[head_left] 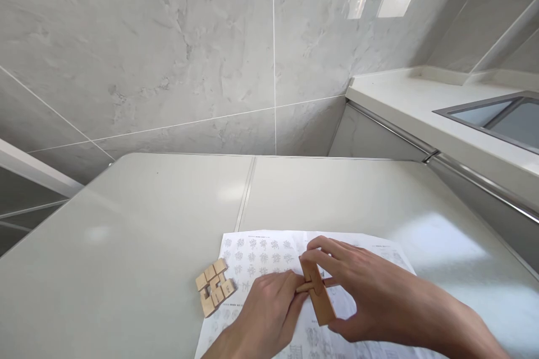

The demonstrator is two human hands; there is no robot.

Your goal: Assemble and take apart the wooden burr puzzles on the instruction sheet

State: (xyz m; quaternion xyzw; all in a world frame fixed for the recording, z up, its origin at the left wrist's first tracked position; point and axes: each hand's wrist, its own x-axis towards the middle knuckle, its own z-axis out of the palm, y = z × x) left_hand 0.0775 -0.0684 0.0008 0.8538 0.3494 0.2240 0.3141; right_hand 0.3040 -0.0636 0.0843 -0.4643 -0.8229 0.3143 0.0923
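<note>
A wooden puzzle assembly is held between my two hands above a printed paper sheet. It has a long flat block, with a thinner stick-like piece passing crosswise near its middle. My left hand is closed, pinching the end of the thin piece. Fingers and thumb of my right hand span the long block from its top end to its bottom end. Several light wooden blocks lie grouped on the left edge of the sheet. Part of the assembly is hidden behind my fingers.
The sheet lies on a glossy white table with a seam running away from me. Behind it stands a grey tiled wall. At the right is a white counter with an inset sink.
</note>
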